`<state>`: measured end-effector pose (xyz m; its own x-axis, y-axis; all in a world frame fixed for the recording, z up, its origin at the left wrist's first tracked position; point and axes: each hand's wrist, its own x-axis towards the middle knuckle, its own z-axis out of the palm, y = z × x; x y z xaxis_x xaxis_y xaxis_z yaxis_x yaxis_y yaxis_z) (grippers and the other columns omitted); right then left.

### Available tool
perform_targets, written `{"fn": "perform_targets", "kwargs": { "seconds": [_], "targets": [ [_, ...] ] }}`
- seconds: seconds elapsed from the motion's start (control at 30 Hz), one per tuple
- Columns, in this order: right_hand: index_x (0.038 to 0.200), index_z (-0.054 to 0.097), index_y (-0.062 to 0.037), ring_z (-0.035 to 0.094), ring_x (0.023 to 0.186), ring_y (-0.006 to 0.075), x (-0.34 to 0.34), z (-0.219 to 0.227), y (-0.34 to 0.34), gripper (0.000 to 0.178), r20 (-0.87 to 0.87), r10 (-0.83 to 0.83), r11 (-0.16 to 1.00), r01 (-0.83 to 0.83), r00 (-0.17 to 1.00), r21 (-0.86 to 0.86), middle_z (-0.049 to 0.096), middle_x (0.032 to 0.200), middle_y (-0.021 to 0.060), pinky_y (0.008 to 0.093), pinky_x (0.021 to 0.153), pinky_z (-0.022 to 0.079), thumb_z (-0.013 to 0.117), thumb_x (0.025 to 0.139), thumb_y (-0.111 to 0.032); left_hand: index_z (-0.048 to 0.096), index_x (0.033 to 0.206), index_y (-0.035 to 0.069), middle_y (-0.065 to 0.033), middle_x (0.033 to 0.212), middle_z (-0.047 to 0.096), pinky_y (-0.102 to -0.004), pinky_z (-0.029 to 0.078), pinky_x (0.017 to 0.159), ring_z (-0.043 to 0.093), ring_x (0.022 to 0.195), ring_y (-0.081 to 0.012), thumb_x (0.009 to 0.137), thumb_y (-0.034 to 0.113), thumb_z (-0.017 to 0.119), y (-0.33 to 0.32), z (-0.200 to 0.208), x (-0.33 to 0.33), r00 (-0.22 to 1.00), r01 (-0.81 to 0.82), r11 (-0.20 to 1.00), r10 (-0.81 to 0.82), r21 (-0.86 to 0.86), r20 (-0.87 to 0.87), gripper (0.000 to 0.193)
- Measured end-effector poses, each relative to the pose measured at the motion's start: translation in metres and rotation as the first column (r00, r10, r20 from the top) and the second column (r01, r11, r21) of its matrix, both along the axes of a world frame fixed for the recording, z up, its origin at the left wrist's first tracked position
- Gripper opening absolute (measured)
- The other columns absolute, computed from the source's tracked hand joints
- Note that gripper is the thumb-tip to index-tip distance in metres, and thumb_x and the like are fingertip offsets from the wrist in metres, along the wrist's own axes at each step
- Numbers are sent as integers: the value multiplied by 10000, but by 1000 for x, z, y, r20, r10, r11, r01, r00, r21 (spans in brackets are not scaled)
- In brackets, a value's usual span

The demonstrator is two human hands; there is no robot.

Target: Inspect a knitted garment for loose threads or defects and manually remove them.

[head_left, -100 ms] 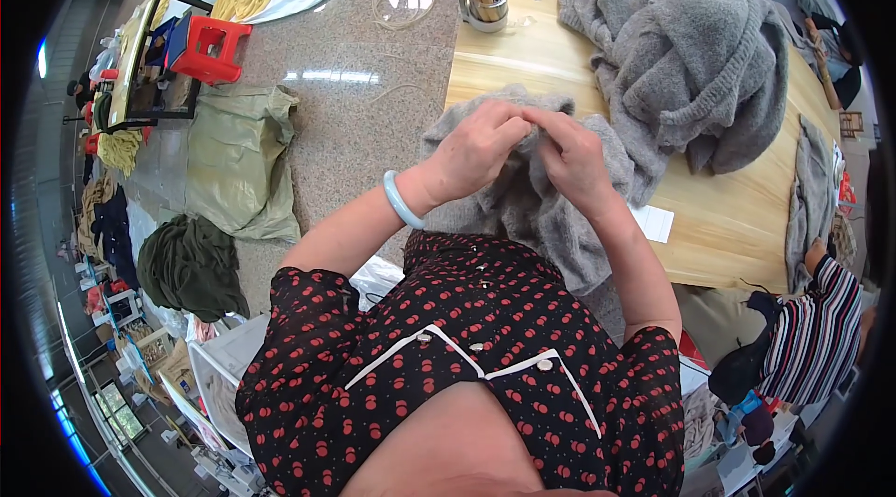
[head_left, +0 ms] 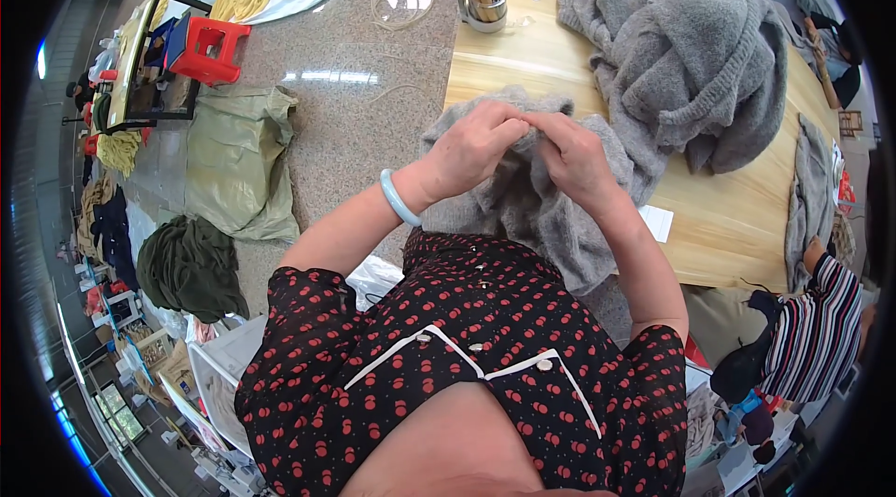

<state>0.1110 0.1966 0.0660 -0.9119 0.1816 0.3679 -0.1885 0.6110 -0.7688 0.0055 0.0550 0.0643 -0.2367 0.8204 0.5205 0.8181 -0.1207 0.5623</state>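
Observation:
My left hand point(head_left: 474, 147) and my right hand point(head_left: 574, 156) meet over a grey knit garment point(head_left: 509, 203), with thumbs and index fingers pinched together where the tips touch. Both hands are closed on the knit; the exact bit between the fingertips is hidden by the fingers. Part of the garment lies on the near left edge of the wooden table point(head_left: 523, 58), and the rest hangs in folds toward my lap. A pale bangle circles my left wrist.
A large heap of grey knitwear point(head_left: 709, 58) covers the table's right side. A cup of tools point(head_left: 485, 7) stands at its left edge; a white paper point(head_left: 657, 223) lies by my right forearm. Leftward are a red stool point(head_left: 210, 49) and an olive sack point(head_left: 241, 161). A striped-shirted person point(head_left: 812, 334) is at right.
Both hands stay together at almost the same spot. My right forearm and elbow have shifted slightly outward to the right.

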Motion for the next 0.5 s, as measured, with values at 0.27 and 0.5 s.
{"fn": "perform_targets", "kwargs": {
  "seconds": [0.27,0.5],
  "targets": [
    [910,570,-17,578,692,291,-2,4,4,248,51,9,994,-14,999,107,582,798,139,330,604,461,507,684,61,573,900,15,-99,791,557,-324,456,619,546,712,-260,650,-86,554,-3,2,-8,999,-10,1000,11,18,-47,270],
    [879,551,-7,555,639,297,-2,-1,-1,230,-45,-62,987,68,997,144,554,743,142,343,557,444,523,664,69,568,872,17,-98,746,544,-330,445,590,533,676,-256,643,-105,535,3,-4,6,987,-161,985,160,62,28,262]
  ]
}}
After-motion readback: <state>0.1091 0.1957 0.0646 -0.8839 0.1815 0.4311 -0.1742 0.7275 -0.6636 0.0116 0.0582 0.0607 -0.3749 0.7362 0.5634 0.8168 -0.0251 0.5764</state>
